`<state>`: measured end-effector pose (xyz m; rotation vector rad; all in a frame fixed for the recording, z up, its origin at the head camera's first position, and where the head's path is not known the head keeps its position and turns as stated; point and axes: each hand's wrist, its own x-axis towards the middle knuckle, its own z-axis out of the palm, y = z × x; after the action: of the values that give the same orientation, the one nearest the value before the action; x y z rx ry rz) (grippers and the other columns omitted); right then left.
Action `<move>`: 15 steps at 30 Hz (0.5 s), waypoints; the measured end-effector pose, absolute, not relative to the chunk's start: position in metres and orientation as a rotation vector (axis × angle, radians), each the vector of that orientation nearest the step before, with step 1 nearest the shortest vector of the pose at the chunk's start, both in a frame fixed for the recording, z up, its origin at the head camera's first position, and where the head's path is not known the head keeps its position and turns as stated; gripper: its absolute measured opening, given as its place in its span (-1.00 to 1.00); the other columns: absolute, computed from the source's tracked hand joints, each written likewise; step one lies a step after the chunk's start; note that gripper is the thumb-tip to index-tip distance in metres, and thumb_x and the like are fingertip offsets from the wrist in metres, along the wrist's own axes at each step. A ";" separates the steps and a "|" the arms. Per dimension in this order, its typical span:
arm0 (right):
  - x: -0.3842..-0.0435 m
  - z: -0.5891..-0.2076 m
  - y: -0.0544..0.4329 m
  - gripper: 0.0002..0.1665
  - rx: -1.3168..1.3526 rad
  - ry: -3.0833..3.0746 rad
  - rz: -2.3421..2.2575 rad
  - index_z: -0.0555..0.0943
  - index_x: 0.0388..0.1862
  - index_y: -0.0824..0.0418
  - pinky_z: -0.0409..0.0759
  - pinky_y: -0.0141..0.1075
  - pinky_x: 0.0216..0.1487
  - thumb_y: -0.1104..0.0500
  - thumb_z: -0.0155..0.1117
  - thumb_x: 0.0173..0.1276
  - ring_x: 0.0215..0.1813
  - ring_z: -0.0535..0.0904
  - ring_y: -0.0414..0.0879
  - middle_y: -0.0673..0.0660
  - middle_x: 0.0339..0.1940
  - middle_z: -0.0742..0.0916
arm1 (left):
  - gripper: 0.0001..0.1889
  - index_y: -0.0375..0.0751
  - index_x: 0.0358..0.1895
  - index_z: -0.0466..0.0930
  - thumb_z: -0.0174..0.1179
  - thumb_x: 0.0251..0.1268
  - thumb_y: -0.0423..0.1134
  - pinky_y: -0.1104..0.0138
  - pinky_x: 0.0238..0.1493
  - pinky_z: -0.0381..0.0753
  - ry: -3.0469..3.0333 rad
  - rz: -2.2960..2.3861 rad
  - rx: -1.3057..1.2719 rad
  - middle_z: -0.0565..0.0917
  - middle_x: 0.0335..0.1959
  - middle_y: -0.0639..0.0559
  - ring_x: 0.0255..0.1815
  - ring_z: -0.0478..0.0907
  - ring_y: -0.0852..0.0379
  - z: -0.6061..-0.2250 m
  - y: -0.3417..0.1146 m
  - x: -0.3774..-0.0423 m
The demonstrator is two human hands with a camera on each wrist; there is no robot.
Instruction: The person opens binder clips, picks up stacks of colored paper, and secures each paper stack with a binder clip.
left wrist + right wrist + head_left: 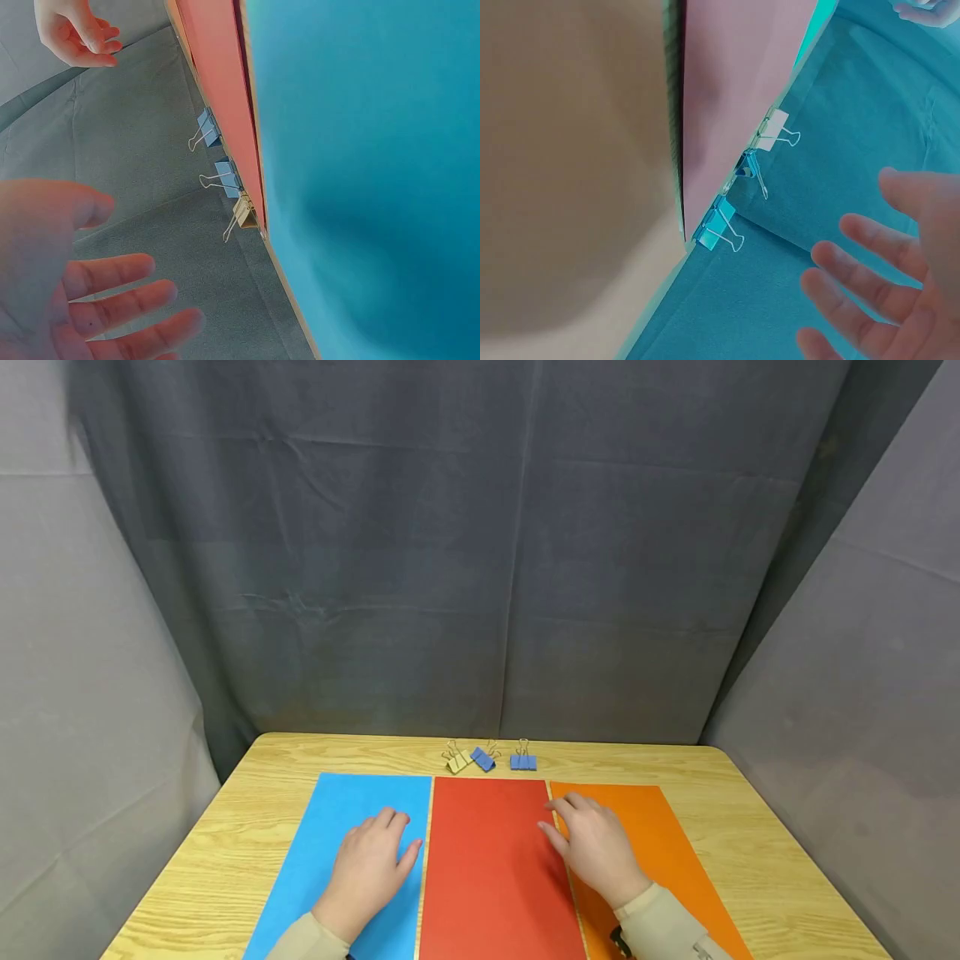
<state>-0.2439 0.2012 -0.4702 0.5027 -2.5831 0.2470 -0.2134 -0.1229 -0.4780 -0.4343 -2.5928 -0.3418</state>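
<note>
Three sheets lie side by side on the wooden table: blue [382, 802], red [487, 860] and orange [630, 818]. Over the blue sheet is my left hand [367, 868], fingers spread and holding nothing. My right hand [596, 847] hovers at the border of the red and orange sheets, also holding nothing, its fingers slightly bent. Beyond the red sheet stand a yellow binder clip [459, 762], a tilted blue binder clip [483, 758] and a second blue binder clip [523, 762] to the right. In both wrist views the fingers are apart from the clips.
The wooden table [750, 843] has rounded far corners. A dark grey curtain [480, 568] hangs behind it, with lighter grey cloth [97, 693] at the left and more pale cloth [862, 693] at the right.
</note>
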 end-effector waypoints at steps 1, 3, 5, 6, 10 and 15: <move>-0.244 -0.470 0.201 -0.66 0.505 -2.580 0.249 0.75 -0.12 0.13 0.71 -0.09 -0.22 0.00 0.60 0.22 -0.29 0.66 -0.03 0.06 -0.25 0.74 | -0.69 -0.20 -0.08 0.67 0.44 0.27 -0.08 0.09 -0.30 0.65 -2.592 -0.341 -0.435 0.66 -0.22 -0.03 -0.30 0.66 0.00 -0.478 -0.123 -0.214; -0.245 -0.470 0.201 -0.66 0.515 -2.568 0.254 0.75 -0.11 0.14 0.71 -0.08 -0.23 0.01 0.60 0.22 -0.29 0.66 -0.02 0.06 -0.25 0.74 | -0.69 -0.20 -0.08 0.68 0.45 0.27 -0.08 0.09 -0.31 0.65 -2.591 -0.340 -0.435 0.66 -0.22 -0.03 -0.31 0.66 0.00 -0.478 -0.123 -0.214; -0.245 -0.470 0.201 -0.66 0.525 -2.557 0.261 0.75 -0.11 0.14 0.71 -0.07 -0.23 0.03 0.61 0.21 -0.29 0.66 -0.02 0.06 -0.25 0.74 | -0.69 -0.20 -0.07 0.68 0.45 0.27 -0.08 0.09 -0.31 0.65 -2.592 -0.341 -0.435 0.66 -0.22 -0.03 -0.31 0.66 0.00 -0.478 -0.123 -0.214; -0.245 -0.469 0.200 -0.66 0.529 -2.554 0.265 0.75 -0.11 0.14 0.71 -0.07 -0.23 0.03 0.61 0.21 -0.29 0.66 -0.02 0.06 -0.26 0.74 | -0.69 -0.20 -0.07 0.68 0.45 0.26 -0.08 0.09 -0.31 0.65 -2.592 -0.343 -0.434 0.67 -0.21 -0.03 -0.31 0.66 0.00 -0.478 -0.123 -0.214; -0.247 -0.468 0.201 -0.67 0.539 -2.552 0.265 0.75 -0.12 0.13 0.70 -0.09 -0.23 0.03 0.61 0.21 -0.29 0.66 -0.03 0.06 -0.26 0.74 | -0.69 -0.20 -0.07 0.68 0.45 0.26 -0.09 0.09 -0.30 0.66 -2.590 -0.341 -0.436 0.67 -0.21 -0.03 -0.31 0.66 0.00 -0.479 -0.123 -0.215; -0.249 -0.467 0.201 -0.67 0.554 -2.543 0.249 0.75 -0.12 0.14 0.70 -0.11 -0.24 0.03 0.61 0.22 -0.29 0.66 -0.03 0.05 -0.27 0.74 | -0.68 -0.21 -0.06 0.68 0.45 0.26 -0.09 0.09 -0.30 0.66 -2.595 -0.342 -0.436 0.67 -0.21 -0.03 -0.30 0.66 0.00 -0.479 -0.124 -0.215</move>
<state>-0.2489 0.2009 -0.4674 0.5540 -2.5430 0.2489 -0.2149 -0.1236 -0.4787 -0.4359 -2.5945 -0.3422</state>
